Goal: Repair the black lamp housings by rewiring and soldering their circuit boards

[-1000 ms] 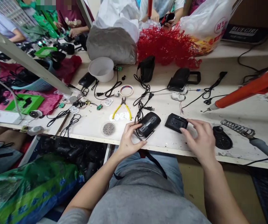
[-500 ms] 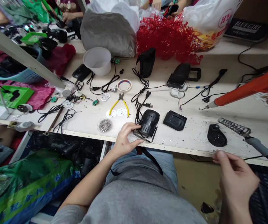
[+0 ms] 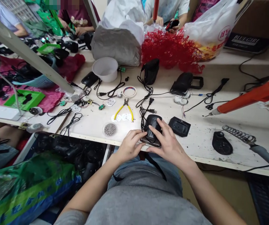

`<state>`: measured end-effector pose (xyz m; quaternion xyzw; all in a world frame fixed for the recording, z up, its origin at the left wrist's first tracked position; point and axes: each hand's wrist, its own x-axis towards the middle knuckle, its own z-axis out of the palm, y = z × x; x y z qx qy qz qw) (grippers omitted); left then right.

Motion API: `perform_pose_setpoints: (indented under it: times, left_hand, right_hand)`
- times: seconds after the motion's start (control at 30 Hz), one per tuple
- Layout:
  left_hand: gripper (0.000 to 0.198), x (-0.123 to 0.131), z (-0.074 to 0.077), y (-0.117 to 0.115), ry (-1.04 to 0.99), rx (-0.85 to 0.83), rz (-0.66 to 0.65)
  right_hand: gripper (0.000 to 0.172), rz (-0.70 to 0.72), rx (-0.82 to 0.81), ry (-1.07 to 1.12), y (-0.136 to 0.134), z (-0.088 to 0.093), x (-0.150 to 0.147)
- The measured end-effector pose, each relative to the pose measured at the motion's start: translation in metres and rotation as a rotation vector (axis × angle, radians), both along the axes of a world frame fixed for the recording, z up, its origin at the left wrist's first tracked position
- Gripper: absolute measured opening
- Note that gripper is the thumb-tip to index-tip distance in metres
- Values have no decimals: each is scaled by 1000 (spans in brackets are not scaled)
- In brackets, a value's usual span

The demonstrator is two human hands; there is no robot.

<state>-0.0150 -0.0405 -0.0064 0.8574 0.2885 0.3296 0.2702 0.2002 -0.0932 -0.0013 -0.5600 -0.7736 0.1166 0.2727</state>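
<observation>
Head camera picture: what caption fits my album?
Left hand and right hand hold a black corded device at the workbench edge, near yellow pliers.

The left hand [image 3: 129, 147] and right hand [image 3: 169, 145] cover the near half of the black casing [image 3: 153, 123], the orange tool [image 3: 249, 97] and soldering iron [image 3: 263, 151] run off the right edge, and the dish's [image 3: 110, 128] contents are too small to tell.

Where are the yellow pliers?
In the head view, the yellow pliers lie just left of the black device, between the tape roll and the dish of beads.
</observation>
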Motion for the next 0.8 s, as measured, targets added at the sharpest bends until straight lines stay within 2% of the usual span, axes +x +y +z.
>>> perform_pose_setpoints:
  times: [0.07,0.17,0.23,0.3,0.4,0.5,0.6,0.7,0.8]
  left_hand:
    - [39,0,5,1,-31,-112,-3]
    - [39,3,6,3,-67,-244,65]
    - [39,7,5,3,-101,-295,119]
    - [38,11,2,1,-136,-329,155]
    - [43,17,-4,-4,-194,-406,185]
    - [49,22,-9,-11,-315,-626,203]
    - [53,26,-12,-13,-471,-842,228]
    - [57,29,-9,-11,-568,-853,274]
    - [57,29,-4,-5,-570,-795,268]
  right_hand:
    - [80,-36,-40,88,1,3,4]
    - [66,-224,-160,243,13,8,10]
    - [63,-312,-213,312,30,9,11]
    - [67,-306,-255,330,47,10,10]
    - [82,-251,-325,300,65,11,3]
    - [91,-260,-370,295,70,10,-7]
    - [84,-364,-353,362,69,9,-13]
    - [71,-423,-294,515,68,9,-14]
    - [66,-434,-339,692,69,15,-14]
